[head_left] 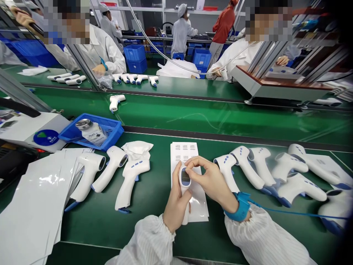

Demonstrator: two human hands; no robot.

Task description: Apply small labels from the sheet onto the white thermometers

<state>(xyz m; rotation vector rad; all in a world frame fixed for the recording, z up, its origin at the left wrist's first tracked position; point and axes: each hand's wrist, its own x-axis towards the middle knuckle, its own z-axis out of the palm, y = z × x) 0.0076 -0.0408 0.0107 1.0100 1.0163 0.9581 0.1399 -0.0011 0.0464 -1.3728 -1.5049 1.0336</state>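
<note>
My left hand (176,206) is wrapped round the handle of a white infrared thermometer (185,177), whose small dark screen faces me. At the thermometer's head, my right hand (211,178) has its thumb and forefinger closed against the screen's edge; whether a small piece lies between them I cannot tell. A blue wrist strap (241,207) with a cord circles my right wrist. Under both hands lies a white label sheet (200,206) with rows of small printed labels. To the left rest several similar thermometers (132,180), and several more thermometers (245,165) lie on the right.
A blue tray (116,134) holds a metal-capped white bottle (92,132). White sheets (35,198) are stacked at left. Beyond the bench edge runs a green conveyor (193,119) carrying one thermometer (116,102). Co-workers sit opposite, near a metal-framed stand (281,94).
</note>
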